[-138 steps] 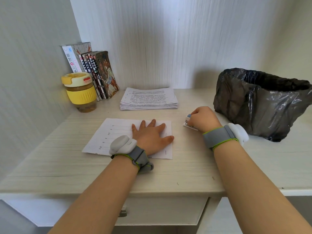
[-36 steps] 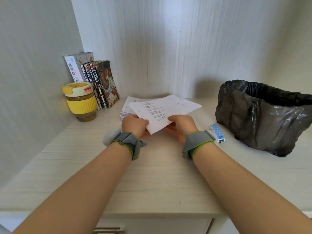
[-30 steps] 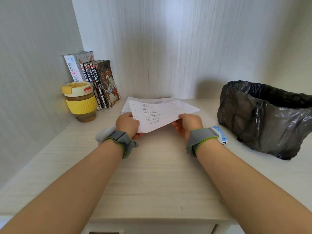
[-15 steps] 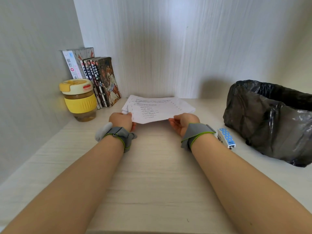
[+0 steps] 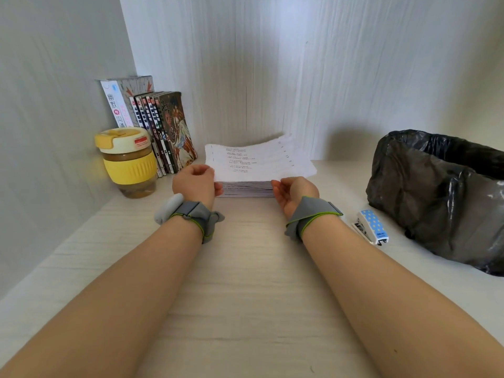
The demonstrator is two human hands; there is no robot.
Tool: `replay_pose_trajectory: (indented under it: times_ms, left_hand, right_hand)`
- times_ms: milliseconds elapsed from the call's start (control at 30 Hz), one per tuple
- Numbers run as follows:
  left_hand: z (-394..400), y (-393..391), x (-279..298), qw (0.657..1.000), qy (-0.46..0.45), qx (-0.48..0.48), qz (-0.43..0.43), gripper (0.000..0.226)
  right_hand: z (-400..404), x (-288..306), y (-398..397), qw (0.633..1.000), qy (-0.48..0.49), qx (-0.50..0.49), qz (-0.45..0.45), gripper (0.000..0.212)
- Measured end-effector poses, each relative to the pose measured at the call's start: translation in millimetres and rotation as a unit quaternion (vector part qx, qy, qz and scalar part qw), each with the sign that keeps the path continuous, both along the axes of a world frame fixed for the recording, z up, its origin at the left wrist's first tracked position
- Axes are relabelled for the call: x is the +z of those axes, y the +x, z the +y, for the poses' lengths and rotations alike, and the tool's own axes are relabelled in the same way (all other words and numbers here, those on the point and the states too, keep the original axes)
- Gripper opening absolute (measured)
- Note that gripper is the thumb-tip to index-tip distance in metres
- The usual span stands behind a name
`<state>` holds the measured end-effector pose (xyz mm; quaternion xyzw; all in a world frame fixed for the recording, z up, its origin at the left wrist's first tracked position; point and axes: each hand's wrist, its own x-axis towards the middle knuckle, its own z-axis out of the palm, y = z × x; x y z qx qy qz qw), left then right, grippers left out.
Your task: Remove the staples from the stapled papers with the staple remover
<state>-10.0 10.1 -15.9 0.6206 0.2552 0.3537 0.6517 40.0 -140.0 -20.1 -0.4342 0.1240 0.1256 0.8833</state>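
A set of printed papers (image 5: 259, 162) hovers just above the paper stack (image 5: 245, 190) at the back of the desk. My left hand (image 5: 195, 182) pinches its near left corner. My right hand (image 5: 294, 190), palm up, holds its near right edge with fingers curled under the sheets. The blue dotted staple remover (image 5: 372, 226) lies on the desk to the right of my right wrist, apart from both hands. No staple is visible at this distance.
A black bin bag (image 5: 441, 197) stands at the right, close behind the staple remover. A yellow lidded cup (image 5: 128, 159) and a row of books (image 5: 158, 126) stand at the back left by the wall. Pale wooden desk (image 5: 245, 282) stretches between my forearms.
Both hands lifted the papers off the desk and carried them away from me, lowering them over the back stack. The staple remover, once under my right hand, lies free.
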Motion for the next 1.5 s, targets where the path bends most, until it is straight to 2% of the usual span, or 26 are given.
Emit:
replay_pose_trajectory:
  times_ms: [133, 300, 367, 400, 467, 500, 533, 600, 633, 700, 800, 900, 1033, 1233, 1300, 1400, 1467, 1500]
  left_hand:
    - [5.5, 6.5, 1.8, 0.998, -0.064, -0.013, -0.002, 0.008]
    - [8.4, 14.8, -4.3, 0.994, -0.096, -0.043, 0.002, 0.038]
    - [9.8, 16.1, -6.6, 0.994, -0.094, -0.055, 0.015, 0.044]
    - [11.1, 16.7, -8.0, 0.995, -0.081, -0.061, 0.022, 0.037]
    - [12.3, 17.5, -8.3, 0.995, -0.050, -0.079, 0.038, 0.008]
    - [12.5, 17.8, -8.9, 0.995, -0.039, -0.085, 0.041, 0.016]
    - [11.6, 17.0, -8.6, 0.994, -0.023, -0.098, 0.048, 0.008]
    - [11.6, 15.7, -10.0, 0.991, 0.033, -0.099, 0.082, 0.049]
    - [11.0, 15.2, -10.7, 0.987, 0.063, -0.097, 0.107, 0.057]
    - [10.1, 13.7, -12.6, 0.983, 0.081, -0.098, 0.129, 0.049]
    - [3.7, 8.5, -8.0, 0.983, 0.080, -0.098, 0.132, 0.023]
    - [1.3, 7.5, -4.4, 0.971, 0.145, -0.099, 0.161, 0.033]
    - [-3.2, 1.1, -1.4, 0.958, 0.183, -0.083, 0.205, 0.041]
    - [-15.9, -12.1, 3.5, 0.952, 0.213, -0.067, 0.212, 0.041]
    - [-20.0, -19.3, 7.4, 0.949, 0.213, -0.077, 0.219, 0.038]
    - [-24.7, -25.2, 12.2, 0.930, 0.222, -0.141, 0.258, 0.007]
    - [-30.3, -30.5, 17.0, 0.917, 0.217, -0.177, 0.285, 0.015]
    - [-32.4, -33.9, 19.6, 0.914, 0.225, -0.188, 0.282, 0.012]
  right_hand:
    - [7.4, 1.6, 1.3, 0.999, 0.015, 0.029, -0.002, 0.020]
    - [17.0, 4.3, 6.0, 0.998, 0.005, 0.064, 0.015, 0.020]
    - [20.3, 6.2, 7.5, 0.997, -0.013, 0.079, 0.022, 0.021]
    - [22.1, 6.9, 7.9, 0.996, -0.022, 0.087, 0.023, 0.019]
    - [23.6, 7.2, 7.5, 0.994, -0.031, 0.100, 0.015, 0.018]
    - [23.3, 6.1, 7.3, 0.994, -0.031, 0.103, 0.012, 0.019]
    - [22.6, 5.3, 6.5, 0.994, -0.031, 0.108, 0.014, 0.017]
    - [20.3, 5.2, 2.7, 0.992, -0.039, 0.119, 0.017, 0.015]
    - [18.8, 6.3, 0.1, 0.991, -0.045, 0.121, 0.015, 0.015]
    - [15.9, 6.9, -3.7, 0.990, -0.061, 0.124, 0.009, 0.015]
    - [11.1, 8.4, -10.1, 0.986, -0.082, 0.144, -0.003, 0.018]
    - [6.6, 7.6, -13.3, 0.981, -0.100, 0.163, -0.011, 0.009]
    - [-1.7, 6.5, -19.0, 0.977, -0.116, 0.179, -0.023, 0.035]
    - [-12.7, 18.4, -31.6, 0.962, -0.172, 0.208, -0.043, 0.038]
    - [-18.6, 24.6, -36.6, 0.956, -0.196, 0.209, -0.056, 0.037]
    - [-27.3, 31.0, -42.7, 0.952, -0.215, 0.208, -0.061, 0.036]
    - [-34.3, 35.9, -50.5, 0.952, -0.215, 0.210, -0.061, 0.035]
    - [-37.1, 39.1, -55.9, 0.952, -0.209, 0.213, -0.063, 0.033]
